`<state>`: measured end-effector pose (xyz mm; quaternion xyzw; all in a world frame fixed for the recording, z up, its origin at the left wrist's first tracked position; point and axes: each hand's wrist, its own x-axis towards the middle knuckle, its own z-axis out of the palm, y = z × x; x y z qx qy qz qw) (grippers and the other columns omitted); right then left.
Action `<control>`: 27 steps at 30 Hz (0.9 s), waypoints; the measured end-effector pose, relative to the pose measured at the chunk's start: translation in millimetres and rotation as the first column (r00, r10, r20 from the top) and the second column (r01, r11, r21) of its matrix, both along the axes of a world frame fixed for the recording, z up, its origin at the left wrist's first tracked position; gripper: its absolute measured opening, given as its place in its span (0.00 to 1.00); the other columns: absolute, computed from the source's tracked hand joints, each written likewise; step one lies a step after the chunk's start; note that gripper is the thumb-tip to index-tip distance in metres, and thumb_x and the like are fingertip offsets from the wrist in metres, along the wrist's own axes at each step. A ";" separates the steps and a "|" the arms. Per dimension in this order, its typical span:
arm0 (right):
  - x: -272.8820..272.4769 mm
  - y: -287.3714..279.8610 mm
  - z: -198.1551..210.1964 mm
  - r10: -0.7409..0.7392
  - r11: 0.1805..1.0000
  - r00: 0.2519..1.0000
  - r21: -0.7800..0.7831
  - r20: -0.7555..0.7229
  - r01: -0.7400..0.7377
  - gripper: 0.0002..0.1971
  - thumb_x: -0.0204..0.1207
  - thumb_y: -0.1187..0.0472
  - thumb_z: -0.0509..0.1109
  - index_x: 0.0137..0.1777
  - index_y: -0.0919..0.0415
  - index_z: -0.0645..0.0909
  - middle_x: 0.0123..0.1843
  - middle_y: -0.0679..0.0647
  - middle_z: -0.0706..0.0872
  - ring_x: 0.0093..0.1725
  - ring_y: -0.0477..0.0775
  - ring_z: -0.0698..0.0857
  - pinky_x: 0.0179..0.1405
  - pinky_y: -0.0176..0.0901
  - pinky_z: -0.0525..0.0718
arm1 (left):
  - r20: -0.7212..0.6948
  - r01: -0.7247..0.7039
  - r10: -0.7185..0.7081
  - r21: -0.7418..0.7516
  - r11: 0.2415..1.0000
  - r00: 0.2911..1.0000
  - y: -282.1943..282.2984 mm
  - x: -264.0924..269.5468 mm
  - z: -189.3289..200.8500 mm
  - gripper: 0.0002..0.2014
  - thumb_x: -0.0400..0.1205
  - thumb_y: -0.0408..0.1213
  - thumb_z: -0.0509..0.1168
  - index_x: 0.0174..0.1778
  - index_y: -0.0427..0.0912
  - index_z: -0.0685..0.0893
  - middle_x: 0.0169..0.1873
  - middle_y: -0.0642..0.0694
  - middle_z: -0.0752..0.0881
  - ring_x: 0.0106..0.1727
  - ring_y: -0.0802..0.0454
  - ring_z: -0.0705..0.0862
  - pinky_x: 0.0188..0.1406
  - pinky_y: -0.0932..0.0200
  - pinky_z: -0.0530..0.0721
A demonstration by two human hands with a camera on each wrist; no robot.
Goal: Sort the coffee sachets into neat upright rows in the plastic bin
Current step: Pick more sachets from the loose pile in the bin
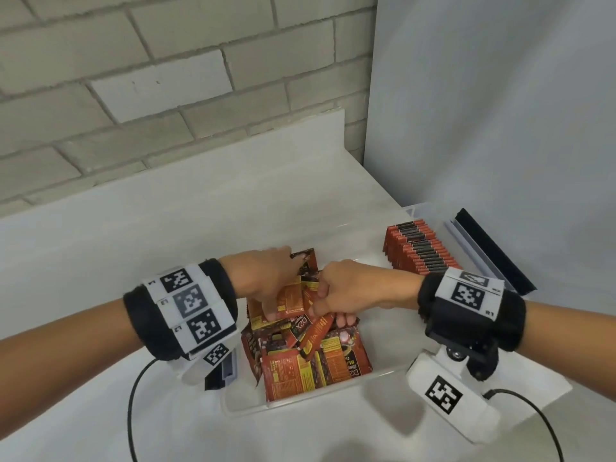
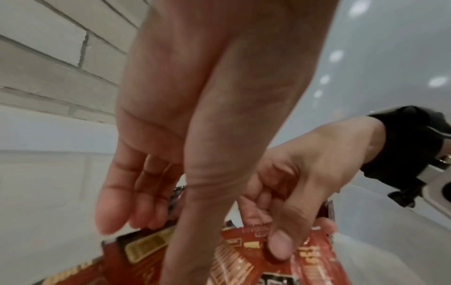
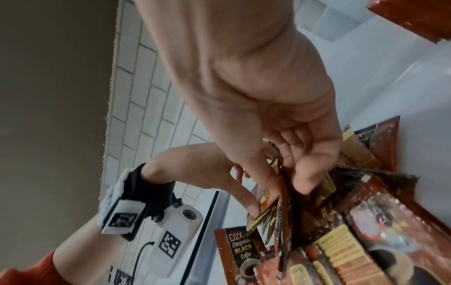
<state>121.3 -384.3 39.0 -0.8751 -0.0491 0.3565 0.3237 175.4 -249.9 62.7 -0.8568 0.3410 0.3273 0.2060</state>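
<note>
A clear plastic bin (image 1: 300, 400) sits on the white counter. Loose red and orange coffee sachets (image 1: 310, 358) are heaped in its near left part. A neat upright row of sachets (image 1: 418, 251) stands at its far right end. Both hands are down in the heap, almost touching. My left hand (image 1: 271, 308) pinches a few sachets (image 2: 146, 246) between thumb and straight fingers. My right hand (image 1: 330, 311) has its fingers curled, and its thumb (image 2: 278, 246) presses a red sachet (image 2: 310, 256) against them. From the right wrist, the sachets (image 3: 283, 202) stand on edge between both hands' fingertips.
A clear lid with a black edge (image 1: 493, 251) lies to the right of the bin. A brick wall runs along the back and a white panel (image 1: 500, 111) stands close on the right. Black cables (image 1: 133, 411) trail over the near counter.
</note>
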 end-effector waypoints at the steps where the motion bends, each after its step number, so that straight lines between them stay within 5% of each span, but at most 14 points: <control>1: -0.2 -1.4 0.5 -0.041 0.998 0.998 0.056 -0.041 0.043 0.14 0.80 0.57 0.71 0.53 0.71 0.85 0.32 0.53 0.87 0.24 0.44 0.83 0.27 0.28 0.81 | 0.003 -0.010 0.010 -0.031 0.999 1.000 0.6 -0.1 0.4 0.43 0.69 0.42 0.79 0.76 0.42 0.63 0.66 0.41 0.71 0.65 0.43 0.74 0.55 0.52 0.76; 5: -3.5 -6.1 5.7 -0.163 0.954 0.979 0.232 -0.124 0.188 0.06 0.79 0.63 0.70 0.42 0.65 0.80 0.38 0.55 0.88 0.37 0.50 0.88 0.37 0.33 0.87 | 0.033 -0.012 0.016 -0.099 0.995 0.999 4.6 -1.9 6.4 0.35 0.71 0.40 0.77 0.72 0.45 0.70 0.63 0.44 0.69 0.66 0.47 0.69 0.52 0.53 0.75; 10: -9.6 -16.5 21.6 -0.255 0.898 0.961 0.342 -0.103 0.275 0.05 0.79 0.67 0.67 0.50 0.64 0.73 0.36 0.57 0.84 0.29 0.43 0.86 0.30 0.33 0.83 | -0.034 -0.066 0.060 -0.212 0.975 0.998 12.6 3.2 19.5 0.21 0.76 0.41 0.74 0.63 0.46 0.78 0.45 0.51 0.75 0.58 0.50 0.75 0.42 0.58 0.69; 15: -16.4 -30.3 25.0 -0.351 0.822 0.928 0.432 -0.128 0.371 0.11 0.79 0.66 0.69 0.58 0.62 0.71 0.40 0.56 0.86 0.32 0.44 0.85 0.29 0.33 0.80 | -0.184 -0.152 0.096 -0.318 0.936 0.978 14.1 9.4 27.5 0.15 0.73 0.40 0.77 0.49 0.50 0.78 0.45 0.54 0.84 0.50 0.52 0.82 0.46 0.61 0.76; 21: -31.6 -26.6 7.5 -0.263 0.825 0.955 0.480 -0.139 0.297 0.07 0.83 0.66 0.63 0.59 0.58 0.77 0.50 0.63 0.87 0.44 0.51 0.85 0.49 0.44 0.83 | -0.241 -0.123 0.083 -0.153 0.981 0.967 8.8 3.9 23.1 0.18 0.72 0.45 0.76 0.54 0.40 0.88 0.46 0.46 0.89 0.48 0.48 0.84 0.45 0.60 0.79; 24: -37.3 -22.7 3.7 -0.257 0.824 0.960 0.493 -0.115 0.280 0.08 0.86 0.64 0.59 0.62 0.59 0.75 0.52 0.60 0.85 0.47 0.49 0.83 0.52 0.40 0.80 | -0.272 -0.146 0.098 -0.161 0.976 0.957 7.3 3.0 26.4 0.16 0.74 0.45 0.75 0.53 0.41 0.89 0.42 0.48 0.88 0.43 0.51 0.83 0.39 0.65 0.77; 27: -36.8 -29.7 3.8 -0.331 0.786 0.942 0.535 -0.061 0.310 0.09 0.87 0.61 0.58 0.64 0.60 0.74 0.58 0.62 0.85 0.56 0.57 0.85 0.60 0.47 0.81 | -0.362 -0.264 0.162 -0.252 0.931 0.918 10.2 10.1 34.9 0.13 0.75 0.42 0.75 0.55 0.46 0.87 0.47 0.49 0.90 0.47 0.51 0.88 0.49 0.60 0.82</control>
